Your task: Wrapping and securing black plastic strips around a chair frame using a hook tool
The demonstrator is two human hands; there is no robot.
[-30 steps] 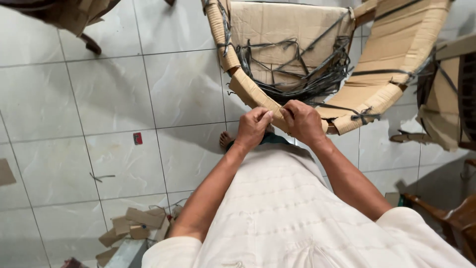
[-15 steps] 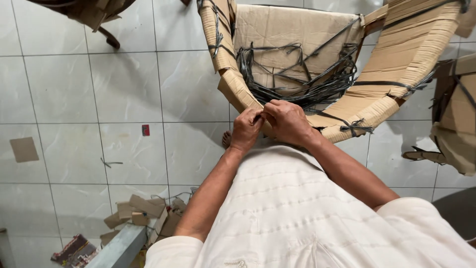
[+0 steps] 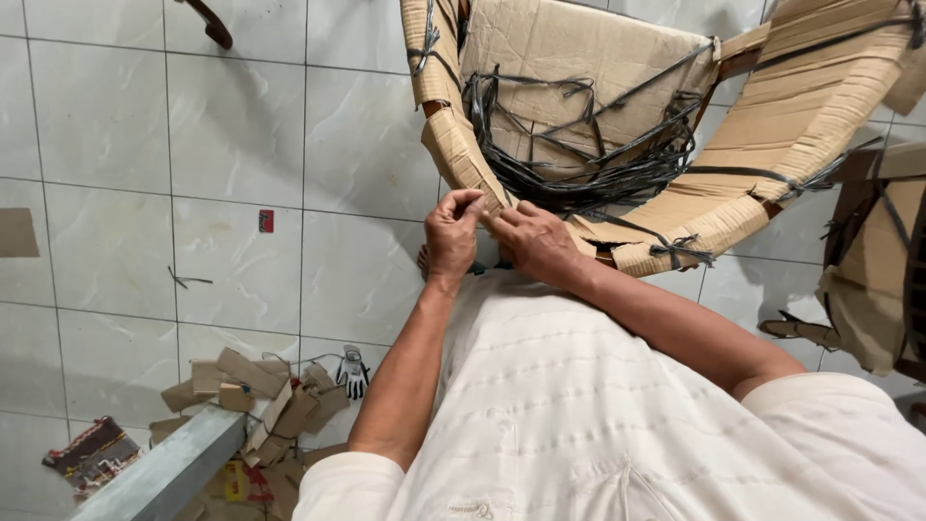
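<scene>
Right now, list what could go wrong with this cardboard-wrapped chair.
1. Both hands, left hand and right hand, pinch the wrap on the chair arm; a slip might tear the cardboard.
2. Loose black straps heaped on the seat could snag fingers.
3. Cardboard scraps and a glove lie on the tile floor, a likely tripping hazard.

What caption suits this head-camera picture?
Both hands, left hand and right hand, pinch the cardboard-wrapped chair frame beside tangled dark straps.

Glossy pale marbled floor tiles (image 3: 116,125) spread everywhere; torn brown cardboard scraps (image 3: 260,396) lie beside a grey metal beam (image 3: 169,473).
</scene>
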